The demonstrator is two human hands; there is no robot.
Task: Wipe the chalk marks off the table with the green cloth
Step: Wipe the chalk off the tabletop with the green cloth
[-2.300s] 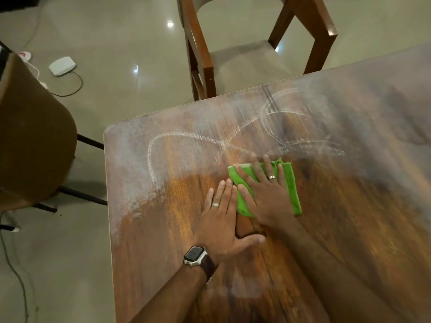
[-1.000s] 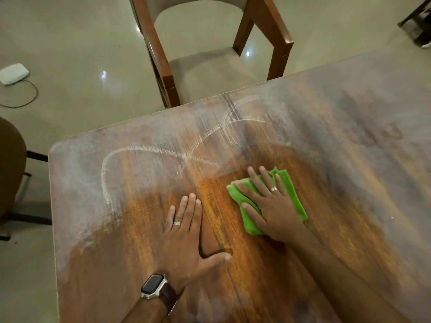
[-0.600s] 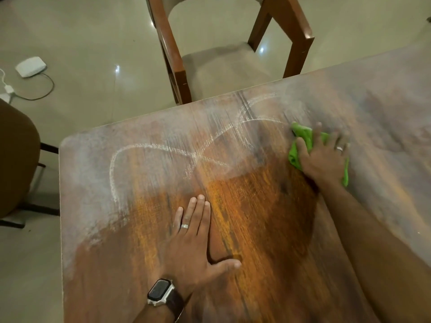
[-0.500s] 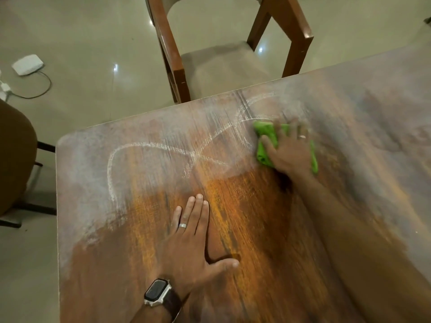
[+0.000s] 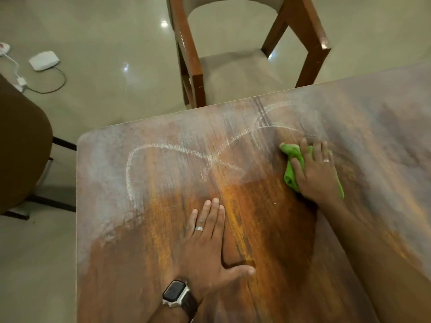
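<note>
Glossy beige floor tiles surround a wooden table whose top fills the lower right of the view. Taking the table as the landmark: far off its left edge, on the floor, lies a small white box with a thin cable curling from it. Closer to that left edge stands a brown chair back on dark legs. Beyond the table's far edge a wooden chair with a pale padded seat is drawn up close.

On the tabletop, a hazy whitish film covers the left side and the far strip, while the near middle shows clean orange-brown grain. Chalk marks run across the far-left part as a looping line that crosses itself near the middle and continues toward the far edge, smeared there by streaks.

Near the table's front middle, the left hand lies flat, palm down, fingers together and thumb spread to the right; it holds nothing. A ring sits on one finger and a dark watch on the wrist.

Right of the chalk loop's crossing, the green cloth is bunched on the tabletop under the right hand, which presses down on it with fingers spread, a ring on one. Cloth edges show at the hand's left and lower right. The hand is blurred.
</note>
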